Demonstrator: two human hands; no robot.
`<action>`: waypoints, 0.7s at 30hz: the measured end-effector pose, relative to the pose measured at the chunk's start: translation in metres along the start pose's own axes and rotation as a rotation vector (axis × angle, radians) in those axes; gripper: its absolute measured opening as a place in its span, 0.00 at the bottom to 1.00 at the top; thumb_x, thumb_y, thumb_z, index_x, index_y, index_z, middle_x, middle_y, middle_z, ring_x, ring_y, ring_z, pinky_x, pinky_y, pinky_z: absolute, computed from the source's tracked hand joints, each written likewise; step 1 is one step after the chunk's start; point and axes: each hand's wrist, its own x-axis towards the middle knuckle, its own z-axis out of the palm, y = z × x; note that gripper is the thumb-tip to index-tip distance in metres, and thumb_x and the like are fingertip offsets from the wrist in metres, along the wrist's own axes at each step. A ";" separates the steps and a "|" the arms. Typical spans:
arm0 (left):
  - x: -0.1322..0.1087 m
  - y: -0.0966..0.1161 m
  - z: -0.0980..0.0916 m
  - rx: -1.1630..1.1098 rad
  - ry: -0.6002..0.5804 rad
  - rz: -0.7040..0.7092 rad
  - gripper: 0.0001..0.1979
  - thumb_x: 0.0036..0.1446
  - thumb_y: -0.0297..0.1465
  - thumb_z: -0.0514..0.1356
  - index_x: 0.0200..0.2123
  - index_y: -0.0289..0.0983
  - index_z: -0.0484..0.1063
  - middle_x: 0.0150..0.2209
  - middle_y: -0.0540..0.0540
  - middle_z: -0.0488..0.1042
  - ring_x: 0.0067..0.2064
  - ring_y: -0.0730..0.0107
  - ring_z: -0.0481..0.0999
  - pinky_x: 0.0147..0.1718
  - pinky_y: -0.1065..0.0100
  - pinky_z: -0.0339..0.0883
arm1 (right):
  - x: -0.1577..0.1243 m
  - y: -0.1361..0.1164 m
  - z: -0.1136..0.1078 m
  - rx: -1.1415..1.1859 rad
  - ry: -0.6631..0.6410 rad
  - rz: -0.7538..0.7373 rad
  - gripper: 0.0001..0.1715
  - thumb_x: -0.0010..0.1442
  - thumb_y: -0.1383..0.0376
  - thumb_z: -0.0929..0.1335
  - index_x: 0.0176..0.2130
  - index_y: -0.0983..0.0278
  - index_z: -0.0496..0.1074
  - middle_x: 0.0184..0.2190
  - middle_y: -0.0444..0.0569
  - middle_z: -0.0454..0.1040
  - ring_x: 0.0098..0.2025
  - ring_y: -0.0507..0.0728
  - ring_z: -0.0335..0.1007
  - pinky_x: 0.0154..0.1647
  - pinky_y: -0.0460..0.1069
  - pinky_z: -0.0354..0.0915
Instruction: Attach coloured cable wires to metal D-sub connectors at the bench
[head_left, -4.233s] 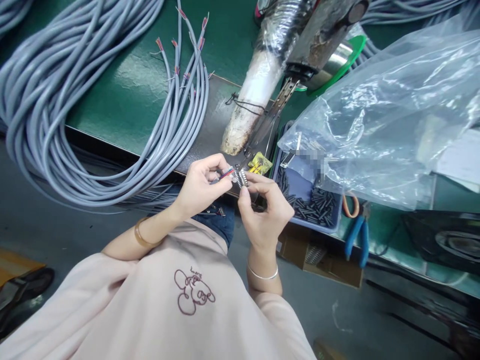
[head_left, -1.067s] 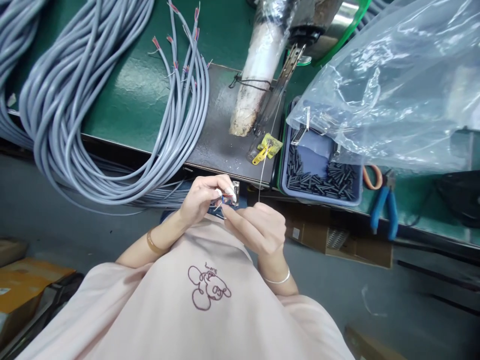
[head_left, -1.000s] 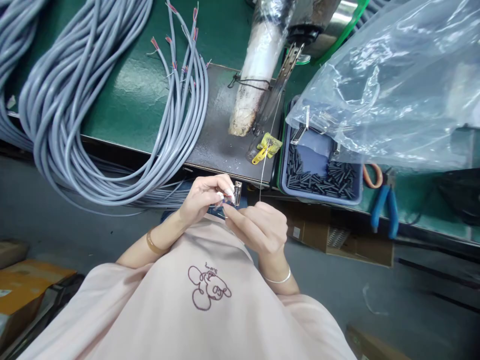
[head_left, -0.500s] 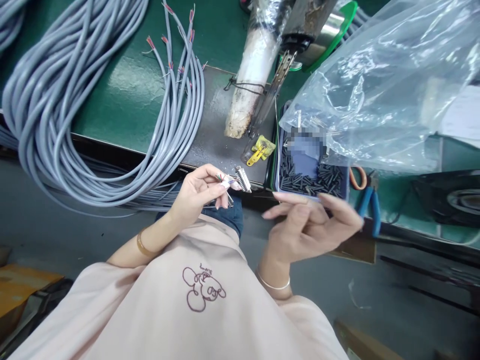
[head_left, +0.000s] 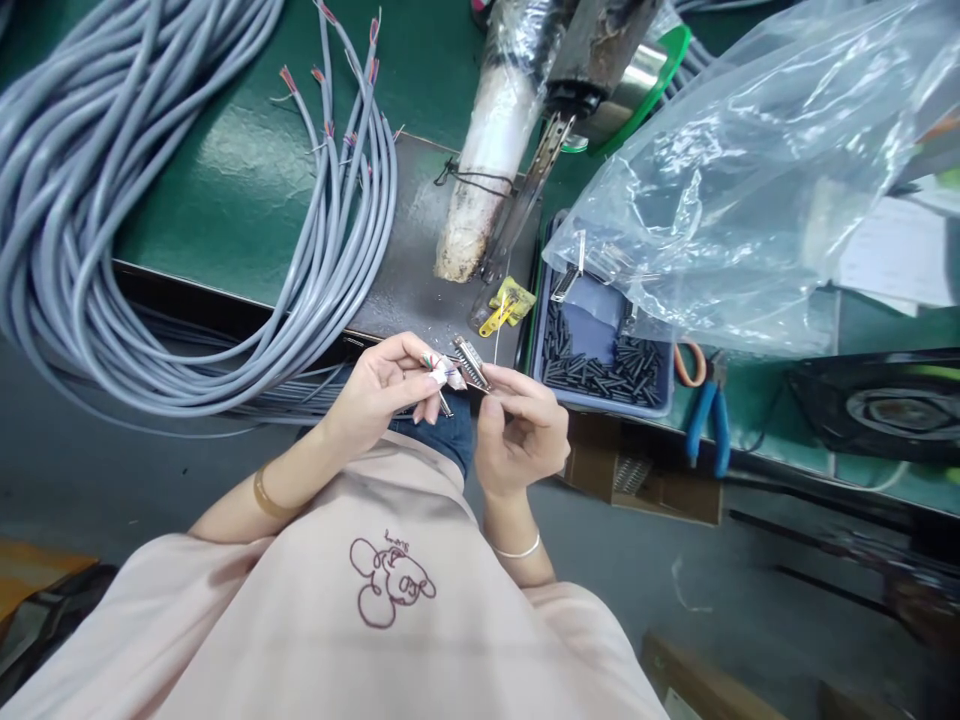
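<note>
My left hand (head_left: pixel 401 380) pinches the stripped end of a cable, and thin coloured wires (head_left: pixel 430 360) show at its fingertips. From these wires a metal D-sub connector (head_left: pixel 471 362) with rows of pins sticks out. My right hand (head_left: pixel 521 425) is closed, its thumb and forefinger pressed together at the connector's lower right end. Whether a smaller part is also between those fingertips is hidden. Below the left fingers a small metal end (head_left: pixel 447 405) pokes out, too small to name. Both hands are just in front of the bench edge, over my lap.
A large coil of grey cables (head_left: pixel 97 250) covers the left. A soldering iron holder wrapped in plastic (head_left: pixel 480 190) stands mid-bench near a yellow tag (head_left: pixel 507 310). Rightward are a blue tray (head_left: pixel 600 398) of black sleeves, a clear plastic bag (head_left: pixel 720 210) and blue-handled cutters (head_left: pixel 709 420).
My right hand has come left from near the tray to the connector, its spread fingers now closed. My left hand still holds the wires. The view has shifted slightly.
</note>
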 end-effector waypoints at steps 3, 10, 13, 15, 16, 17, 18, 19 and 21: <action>0.001 -0.004 0.000 0.024 -0.007 0.020 0.18 0.48 0.39 0.74 0.29 0.36 0.69 0.23 0.53 0.74 0.19 0.79 0.71 0.17 0.78 0.63 | 0.001 0.000 0.001 0.015 0.041 0.011 0.03 0.66 0.67 0.69 0.40 0.58 0.70 0.40 0.47 0.83 0.38 0.55 0.83 0.35 0.51 0.79; 0.006 -0.009 0.006 0.165 0.101 0.087 0.13 0.48 0.31 0.73 0.27 0.34 0.70 0.35 0.48 0.77 0.19 0.84 0.71 0.17 0.78 0.65 | 0.007 0.003 -0.002 -0.041 -0.011 0.135 0.07 0.63 0.70 0.71 0.35 0.59 0.70 0.38 0.46 0.84 0.38 0.55 0.83 0.37 0.50 0.78; 0.010 -0.008 0.009 0.199 0.160 0.098 0.13 0.47 0.31 0.72 0.26 0.34 0.69 0.31 0.50 0.75 0.17 0.86 0.66 0.15 0.79 0.60 | 0.012 0.003 -0.002 -0.046 -0.054 0.153 0.07 0.63 0.70 0.71 0.35 0.59 0.70 0.39 0.47 0.84 0.39 0.55 0.84 0.35 0.48 0.78; 0.013 -0.007 0.011 0.219 0.187 0.101 0.13 0.47 0.30 0.72 0.26 0.35 0.69 0.27 0.52 0.73 0.17 0.86 0.64 0.15 0.80 0.58 | 0.016 0.003 0.000 -0.081 -0.076 0.108 0.07 0.63 0.70 0.71 0.35 0.60 0.70 0.39 0.46 0.84 0.39 0.54 0.84 0.35 0.48 0.78; 0.014 -0.007 0.012 0.223 0.195 0.112 0.13 0.47 0.30 0.72 0.26 0.35 0.70 0.26 0.52 0.73 0.18 0.86 0.64 0.15 0.80 0.58 | 0.018 0.003 0.001 -0.092 -0.080 0.085 0.07 0.63 0.70 0.71 0.34 0.60 0.70 0.39 0.46 0.84 0.39 0.54 0.84 0.35 0.47 0.78; 0.016 -0.007 0.013 0.224 0.200 0.128 0.13 0.47 0.30 0.72 0.26 0.35 0.69 0.25 0.53 0.72 0.18 0.86 0.63 0.15 0.79 0.57 | 0.020 0.004 0.002 -0.095 -0.082 0.070 0.07 0.63 0.70 0.71 0.34 0.60 0.70 0.39 0.46 0.85 0.39 0.54 0.84 0.36 0.47 0.78; 0.017 -0.007 0.013 0.222 0.207 0.149 0.13 0.47 0.30 0.71 0.26 0.35 0.69 0.25 0.53 0.72 0.18 0.86 0.63 0.15 0.79 0.57 | 0.022 0.005 0.004 -0.091 -0.083 0.063 0.08 0.64 0.70 0.70 0.33 0.60 0.69 0.39 0.46 0.85 0.39 0.54 0.84 0.36 0.47 0.78; 0.019 -0.007 0.014 0.219 0.215 0.169 0.13 0.47 0.30 0.71 0.25 0.35 0.68 0.24 0.53 0.72 0.18 0.86 0.62 0.15 0.79 0.56 | 0.023 0.005 0.005 -0.082 -0.081 0.060 0.08 0.64 0.70 0.70 0.33 0.60 0.69 0.39 0.46 0.85 0.39 0.54 0.84 0.37 0.47 0.78; 0.021 -0.006 0.014 0.216 0.227 0.209 0.12 0.48 0.29 0.70 0.25 0.36 0.67 0.25 0.54 0.71 0.18 0.86 0.61 0.15 0.79 0.56 | 0.025 0.007 0.007 -0.066 -0.076 0.057 0.09 0.64 0.70 0.70 0.33 0.60 0.68 0.39 0.46 0.85 0.39 0.53 0.84 0.38 0.46 0.78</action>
